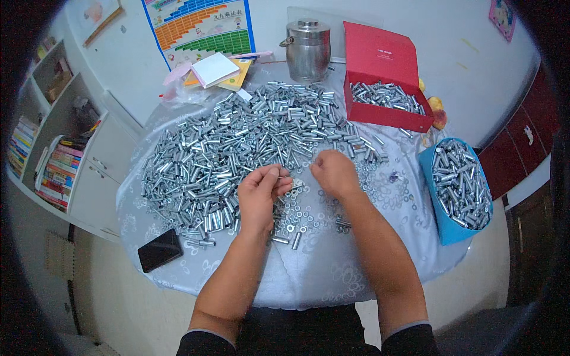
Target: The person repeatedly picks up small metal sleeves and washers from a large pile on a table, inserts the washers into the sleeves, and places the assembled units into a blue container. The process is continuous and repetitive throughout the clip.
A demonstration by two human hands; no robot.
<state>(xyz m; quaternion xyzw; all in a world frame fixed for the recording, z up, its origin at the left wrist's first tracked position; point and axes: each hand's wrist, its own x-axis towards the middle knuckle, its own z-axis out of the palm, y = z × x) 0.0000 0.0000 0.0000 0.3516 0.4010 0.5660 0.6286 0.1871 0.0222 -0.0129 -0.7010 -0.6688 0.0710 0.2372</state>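
Note:
Over the near side of a big heap of silver metal sleeves (202,154), my left hand (260,188) is closed, its thumb pressed against the fingers. Whatever sits in that pinch is too small to make out. To its right and a short gap away, my right hand (334,173) is curled with the back of the hand up, so its fingertips are mostly hidden. Loose washers (301,216) lie scattered below and between the hands. A single metal sleeve (296,240) rests nearer to me among them.
A blue bin (442,213) full of metal sleeves stands at the right. Behind it is an open red box (389,121) with more of them. A steel pot (309,53) and a notepad (215,70) are at the back. A black phone (160,250) lies at the left edge.

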